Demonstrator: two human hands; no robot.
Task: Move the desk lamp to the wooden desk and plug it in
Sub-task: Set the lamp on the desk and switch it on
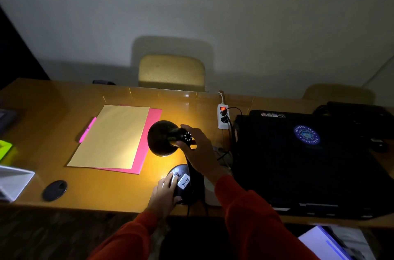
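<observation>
A black desk lamp (162,138) stands lit on the wooden desk (53,100), throwing yellow light on the surface. My right hand (197,151) grips the back of its shade, at the neck. My left hand (165,192) rests on its round base (181,181), fingers near the switch. A white power strip (223,117) with a red lit switch lies behind the lamp, with black plugs in its sockets. The lamp's black cord hangs over the desk's front edge.
A tan envelope (113,136) lies on a pink folder (149,132), with a pink pen (87,129) to their left. A large black printer (309,159) fills the right side. A black round cap (54,190) and a white box (12,183) sit front left. A chair (171,72) stands behind the desk.
</observation>
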